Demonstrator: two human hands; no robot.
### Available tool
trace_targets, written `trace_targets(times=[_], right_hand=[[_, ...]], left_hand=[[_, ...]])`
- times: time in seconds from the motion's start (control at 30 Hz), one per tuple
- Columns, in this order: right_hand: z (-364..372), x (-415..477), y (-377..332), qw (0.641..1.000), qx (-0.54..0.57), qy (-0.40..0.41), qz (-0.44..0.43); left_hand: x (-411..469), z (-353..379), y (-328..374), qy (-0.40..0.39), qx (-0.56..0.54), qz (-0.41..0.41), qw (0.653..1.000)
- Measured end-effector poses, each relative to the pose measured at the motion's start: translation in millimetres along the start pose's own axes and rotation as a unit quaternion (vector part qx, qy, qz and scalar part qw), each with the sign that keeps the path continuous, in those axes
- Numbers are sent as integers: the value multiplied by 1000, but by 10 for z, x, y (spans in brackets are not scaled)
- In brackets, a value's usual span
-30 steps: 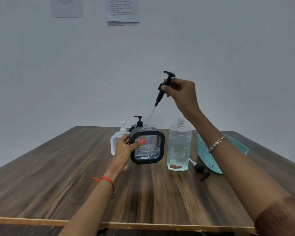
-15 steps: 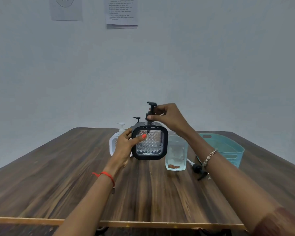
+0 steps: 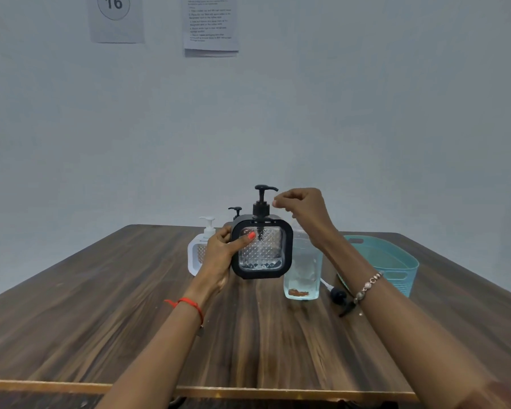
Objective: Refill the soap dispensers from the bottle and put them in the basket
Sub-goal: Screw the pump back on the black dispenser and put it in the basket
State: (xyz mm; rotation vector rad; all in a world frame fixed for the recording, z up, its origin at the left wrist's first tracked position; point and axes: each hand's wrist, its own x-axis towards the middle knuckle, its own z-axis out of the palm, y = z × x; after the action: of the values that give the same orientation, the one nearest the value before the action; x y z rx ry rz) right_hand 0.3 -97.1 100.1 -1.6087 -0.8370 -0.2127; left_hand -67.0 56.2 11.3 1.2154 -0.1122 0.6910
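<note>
A black square soap dispenser (image 3: 286,262) with a clear patterned window stands at the table's centre, its black pump (image 3: 261,202) seated in the neck. My left hand (image 3: 220,255) grips its left side, thumb on the window. Just right of the pump head hovers my right hand (image 3: 306,212), fingers loosely curled and holding nothing. A white dispenser (image 3: 196,250) and another black pump top (image 3: 235,211) stand behind. The clear refill bottle (image 3: 303,271), open and nearly empty, stands to the right. The teal basket (image 3: 396,264) sits at the far right.
A loose black pump with its tube (image 3: 338,296) lies on the wooden table (image 3: 101,305) between the bottle and the basket. Two paper sheets hang on the wall. The table's near edge runs along the bottom.
My right hand lowered the black pump into the black dispenser's neck, then let go and drew slightly right. The left hand kept hold of the dispenser.
</note>
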Motion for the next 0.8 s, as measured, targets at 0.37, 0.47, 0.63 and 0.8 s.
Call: trace_targets(times=[0.37, 0.47, 0.63, 0.8], right_hand=[[-7, 27, 59, 990, 10, -143, -7], [-44, 62, 45, 974, 103, -201, 33], [-21, 41, 64, 989, 20, -150, -2], [-33, 76, 44, 971, 26, -235, 23]], left_hand=[[27, 69, 19, -30, -2, -9, 999], [25, 72, 33, -30, -6, -12, 999], [2, 68, 58, -30, -10, -18, 999], [-36, 94, 43, -37, -17, -30, 999]])
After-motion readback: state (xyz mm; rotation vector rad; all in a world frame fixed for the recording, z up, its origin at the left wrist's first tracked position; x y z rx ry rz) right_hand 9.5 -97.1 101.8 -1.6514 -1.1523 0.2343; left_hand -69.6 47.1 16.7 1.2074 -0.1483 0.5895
